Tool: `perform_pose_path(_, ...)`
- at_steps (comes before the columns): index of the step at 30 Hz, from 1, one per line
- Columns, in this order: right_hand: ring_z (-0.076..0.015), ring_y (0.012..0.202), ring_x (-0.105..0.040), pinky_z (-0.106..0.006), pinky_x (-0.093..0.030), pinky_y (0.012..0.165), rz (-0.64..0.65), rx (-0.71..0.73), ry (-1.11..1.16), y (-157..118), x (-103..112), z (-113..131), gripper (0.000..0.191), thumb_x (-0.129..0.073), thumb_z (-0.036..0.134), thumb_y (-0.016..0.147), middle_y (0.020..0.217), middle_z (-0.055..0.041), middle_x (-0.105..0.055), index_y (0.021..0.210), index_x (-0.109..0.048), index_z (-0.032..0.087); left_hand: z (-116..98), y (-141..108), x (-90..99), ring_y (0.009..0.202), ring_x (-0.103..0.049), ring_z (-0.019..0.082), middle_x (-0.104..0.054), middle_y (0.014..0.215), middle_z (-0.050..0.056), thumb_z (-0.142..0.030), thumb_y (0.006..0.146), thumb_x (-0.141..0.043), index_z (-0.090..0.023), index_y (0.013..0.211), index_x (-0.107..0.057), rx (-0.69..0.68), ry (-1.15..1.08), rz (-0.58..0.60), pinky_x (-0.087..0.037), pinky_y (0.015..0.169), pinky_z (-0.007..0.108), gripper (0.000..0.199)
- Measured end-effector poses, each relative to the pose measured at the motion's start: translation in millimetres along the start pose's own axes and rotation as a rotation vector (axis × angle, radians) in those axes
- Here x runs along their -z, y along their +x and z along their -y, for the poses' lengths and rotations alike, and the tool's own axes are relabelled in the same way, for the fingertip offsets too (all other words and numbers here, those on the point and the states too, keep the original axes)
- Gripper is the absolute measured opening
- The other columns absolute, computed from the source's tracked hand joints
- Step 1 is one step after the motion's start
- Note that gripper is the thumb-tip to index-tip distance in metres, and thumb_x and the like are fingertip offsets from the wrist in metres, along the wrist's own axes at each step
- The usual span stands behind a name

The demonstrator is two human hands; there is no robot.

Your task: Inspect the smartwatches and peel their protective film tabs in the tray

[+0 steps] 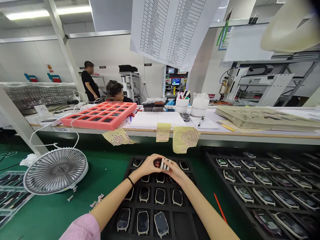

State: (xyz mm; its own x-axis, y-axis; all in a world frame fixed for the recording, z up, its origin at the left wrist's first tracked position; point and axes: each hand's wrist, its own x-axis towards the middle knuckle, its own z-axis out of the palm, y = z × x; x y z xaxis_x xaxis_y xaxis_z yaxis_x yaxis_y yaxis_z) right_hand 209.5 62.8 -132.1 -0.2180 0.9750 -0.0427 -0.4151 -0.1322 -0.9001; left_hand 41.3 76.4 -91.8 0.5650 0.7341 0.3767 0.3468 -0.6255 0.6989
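Note:
Above the far part of a black foam tray (153, 208), my left hand (149, 165) and my right hand (174, 170) meet. Between them they hold a small dark watch-like device (157, 162). White covers show on the fingertips of my right hand, and its fingers are bent over the device. My left fingers wrap round the device's other side. Watch faces with pale frames lie in the tray's compartments below, among them a watch (143, 222) in the near row. One near-row compartment (182, 224) to the right holds no watch.
A fan (60, 170) stands at left beside small white pieces (96, 201). Another black tray (240, 213) of watches fills the right, near a red stick (220, 207). A shelf ahead holds a pink tray (112, 125) and cups. Two people are beyond; a paper sheet hangs above.

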Motion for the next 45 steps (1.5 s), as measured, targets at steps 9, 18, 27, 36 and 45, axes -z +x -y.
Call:
perform_pose_path(9, -0.0263, 0.088, -0.069, -0.047, -0.049, 0.092, -0.304, 0.261, -0.352, 21.3, 25.2, -13.3, 0.048, -0.058, 0.053, 0.08, 0.085, -0.0072, -0.071, 0.115, -0.059, 0.021, 31.5, 9.5, -4.0, 0.108, -0.061, 0.024, -0.067, 0.117, 0.006, -0.027, 0.066, -0.076, -0.021, 0.112, -0.063, 0.135, 0.251, 0.034, -0.044, 0.097, 0.034, 0.048)
perform_pose_path(18, -0.0298, 0.103, -0.06, -0.047, -0.044, 0.094, -0.376, 0.423, -0.867, 24.8, 30.4, -27.7, 0.051, -0.046, 0.039, 0.086, 0.105, -0.0127, -0.063, 0.131, -0.05, 0.015, 54.1, -23.0, 23.8, 0.13, -0.044, 0.024, -0.054, 0.137, 0.006, -0.038, 0.088, -0.056, -0.032, 0.134, -0.05, 0.123, 0.463, 0.117, -0.028, 0.11, 0.039, 0.047)
perform_pose_path(27, -0.0324, 0.135, -0.035, -0.053, -0.027, 0.11, -0.302, 0.59, -1.277, 4.9, 13.5, -24.4, 0.046, -0.04, 0.033, 0.092, 0.141, -0.0159, -0.045, 0.133, -0.053, 0.017, 72.1, -38.2, 21.5, 0.141, -0.029, 0.022, -0.041, 0.148, 0.004, -0.036, 0.095, -0.041, -0.028, 0.135, -0.048, 0.207, 0.435, 0.091, -0.018, 0.116, 0.045, 0.042)
perform_pose_path(36, -0.0295, 0.142, -0.024, -0.053, -0.018, 0.115, 0.046, 0.415, -1.667, -11.8, -11.1, -26.0, 0.054, -0.03, 0.041, 0.098, 0.153, -0.0148, -0.031, 0.144, -0.039, 0.012, 26.7, 1.1, 17.9, 0.118, -0.053, 0.019, -0.06, 0.122, 0.01, -0.022, 0.097, -0.029, -0.017, 0.121, -0.056, 0.169, 0.465, -0.062, -0.039, 0.105, 0.035, 0.036)
perform_pose_path(45, -0.0286, 0.141, -0.028, -0.047, -0.029, 0.114, 0.589, 0.621, -1.482, -38.1, -43.8, -33.9, 0.054, -0.041, 0.034, 0.097, 0.153, -0.0129, -0.03, 0.147, -0.032, 0.014, -30.5, 82.8, -79.0, 0.107, -0.062, 0.02, -0.066, 0.116, 0.007, -0.023, 0.084, -0.058, -0.018, 0.112, -0.061, 0.026, 0.527, 0.38, -0.048, 0.089, 0.03, 0.028)
